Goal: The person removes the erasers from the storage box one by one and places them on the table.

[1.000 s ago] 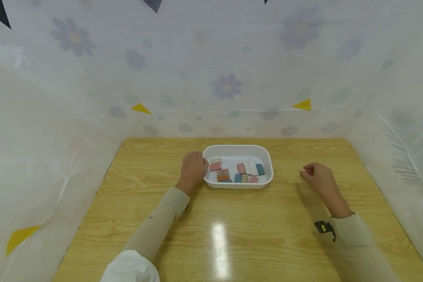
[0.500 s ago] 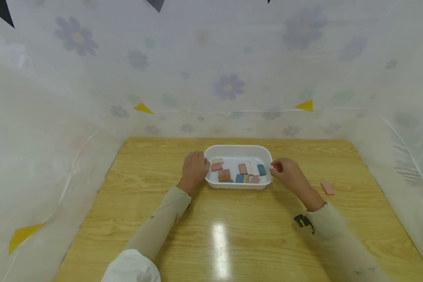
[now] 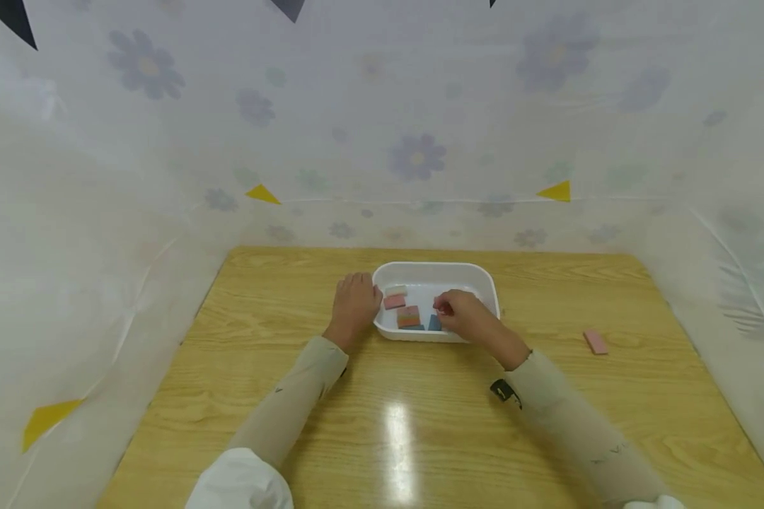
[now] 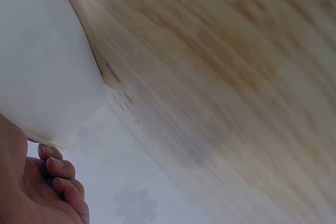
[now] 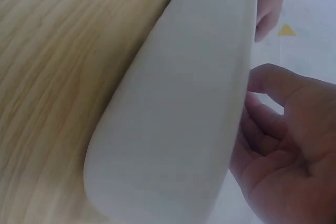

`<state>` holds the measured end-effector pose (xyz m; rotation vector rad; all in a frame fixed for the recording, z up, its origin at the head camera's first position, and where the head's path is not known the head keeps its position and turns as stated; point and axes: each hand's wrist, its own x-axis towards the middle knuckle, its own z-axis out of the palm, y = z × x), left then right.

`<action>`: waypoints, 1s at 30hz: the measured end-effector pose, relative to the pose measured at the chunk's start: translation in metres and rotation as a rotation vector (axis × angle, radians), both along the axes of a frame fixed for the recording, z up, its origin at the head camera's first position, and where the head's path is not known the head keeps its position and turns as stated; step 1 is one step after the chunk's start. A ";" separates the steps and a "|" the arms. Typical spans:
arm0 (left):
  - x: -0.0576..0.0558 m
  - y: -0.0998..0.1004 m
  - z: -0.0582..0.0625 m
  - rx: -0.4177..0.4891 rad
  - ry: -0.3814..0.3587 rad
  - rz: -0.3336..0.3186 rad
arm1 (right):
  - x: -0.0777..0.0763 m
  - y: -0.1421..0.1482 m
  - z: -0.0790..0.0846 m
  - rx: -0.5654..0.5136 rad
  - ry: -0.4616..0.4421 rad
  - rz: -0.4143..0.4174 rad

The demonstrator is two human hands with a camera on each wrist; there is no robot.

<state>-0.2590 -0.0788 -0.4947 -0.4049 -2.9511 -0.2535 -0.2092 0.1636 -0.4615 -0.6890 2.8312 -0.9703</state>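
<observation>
White tray (image 3: 436, 264) sits toward the far side of the wooden tabletop (image 3: 452, 396), its back rim near the table's far edge; flowered sheeting (image 3: 414, 106) rises just beyond. Left and right table edges well apart from the tray; broad stretch of wood between its front wall and the bottom of the head view, crossed only by the two forearms. Left hand (image 3: 356, 304) at the tray's left end, fingers curled, gripping the rim. Right hand (image 3: 467, 318) reaches in over the front right of the tray, fingers bent inward, tips above the middle; cannot tell whether they pinch a piece. Left half of the tray: cream block (image 3: 396, 290), pink block (image 3: 394, 302) just in front of it, then a pink-and-orange stack (image 3: 408, 315) with a blue strip (image 3: 414, 327) before it; blue block (image 3: 434, 323) shows just below the right fingertips. Loose pink tile (image 3: 595, 342) lies on the wood well right of the tray, between it and the right edge. Against half a second ago: right hand has moved from the right rim to over the tray, now covering the pieces there; left hand and loose tile unchanged.
</observation>
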 end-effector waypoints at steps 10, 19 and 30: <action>0.001 0.002 0.001 -0.001 -0.014 0.007 | -0.009 -0.024 -0.011 0.061 -0.054 0.109; 0.004 0.003 0.004 0.003 -0.002 0.010 | -0.020 -0.034 -0.019 0.077 -0.011 0.180; 0.004 0.004 0.002 0.001 0.002 0.011 | -0.027 -0.041 -0.023 0.098 -0.072 0.209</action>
